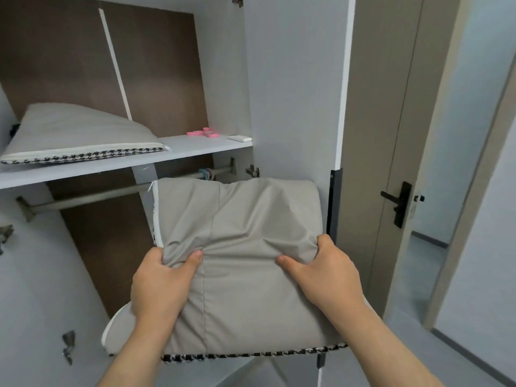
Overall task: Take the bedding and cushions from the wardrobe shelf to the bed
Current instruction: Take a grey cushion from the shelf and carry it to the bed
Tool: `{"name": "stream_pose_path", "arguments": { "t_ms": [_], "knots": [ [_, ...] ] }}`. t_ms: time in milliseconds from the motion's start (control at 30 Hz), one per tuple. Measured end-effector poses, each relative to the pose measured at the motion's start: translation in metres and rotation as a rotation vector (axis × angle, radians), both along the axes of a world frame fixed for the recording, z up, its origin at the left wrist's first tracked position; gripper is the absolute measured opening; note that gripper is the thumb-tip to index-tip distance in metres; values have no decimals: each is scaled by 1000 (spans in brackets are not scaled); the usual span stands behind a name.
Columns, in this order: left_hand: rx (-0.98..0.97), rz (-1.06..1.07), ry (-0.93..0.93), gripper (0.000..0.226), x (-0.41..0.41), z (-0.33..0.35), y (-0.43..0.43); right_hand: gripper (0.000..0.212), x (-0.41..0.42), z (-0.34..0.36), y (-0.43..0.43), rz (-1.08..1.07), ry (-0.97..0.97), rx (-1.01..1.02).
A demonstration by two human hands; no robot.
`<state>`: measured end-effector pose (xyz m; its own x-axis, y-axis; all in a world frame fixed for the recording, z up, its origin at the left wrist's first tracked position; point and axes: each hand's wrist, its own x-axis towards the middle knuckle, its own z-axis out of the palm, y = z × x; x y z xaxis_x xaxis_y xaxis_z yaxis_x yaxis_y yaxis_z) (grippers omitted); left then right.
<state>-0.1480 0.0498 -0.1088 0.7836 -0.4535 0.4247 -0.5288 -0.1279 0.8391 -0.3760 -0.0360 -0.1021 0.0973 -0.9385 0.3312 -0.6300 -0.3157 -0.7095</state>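
**Two cushions: one in the hands, one on the shelf**

Two cushions are in view, both grey with a black-and-white houndstooth edge and a white zip strip. The first cushion fills the lower centre of the frame, held in the air in front of the open wardrobe, clear of the shelf. Both hands grip it. The left hand, lower centre-left, has its thumb pressed on the top face and its fingers curled under the left side. The right hand, lower centre-right, mirrors it, thumb on top and fingers wrapped round the right edge. The fabric bunches into folds between the two thumbs. The houndstooth edge faces the bottom of the frame.

The second cushion lies flat on the single white shelf at the upper left, its houndstooth edge toward the front and slightly over the shelf lip.

At the right end of the same shelf, well apart from that cushion, sit two small items: one pink object, too small to make out, and just beside it one flat white object.

One metal hanging rail runs under the shelf, in front of the brown back panel. One grey wardrobe door stands open in the upper centre. At the right of the frame, one room door carries a black handle.
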Motion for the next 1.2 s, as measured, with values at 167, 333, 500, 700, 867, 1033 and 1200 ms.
{"name": "stream_pose_path", "arguments": {
  "t_ms": [167, 333, 500, 700, 867, 1033, 1200],
  "knots": [
    [44, -102, -24, 41, -71, -23, 48, 52, -77, -25, 63, -70, 12, 49],
    [61, -208, -11, 38, -119, -44, 72, 53, -133, -43, 108, -158, 19, 80],
    [101, -421, -9, 37, -177, -61, 57, 52, -195, -58, 138, -347, 26, 120],
    [149, -722, -4, 36, -247, -78, 18, 55, -256, -68, 170, -620, 68, 160],
    [191, -965, 15, 35, -306, -95, 5, 56, -294, -77, 211, -852, 87, 190],
    [244, -1208, -16, 38, -386, -108, 12, 57, -337, -88, 270, -1099, 76, 241],
    [290, -1478, -62, 38, -484, -117, 60, 58, -384, -101, 358, -1374, 23, 311]
  ]
}}
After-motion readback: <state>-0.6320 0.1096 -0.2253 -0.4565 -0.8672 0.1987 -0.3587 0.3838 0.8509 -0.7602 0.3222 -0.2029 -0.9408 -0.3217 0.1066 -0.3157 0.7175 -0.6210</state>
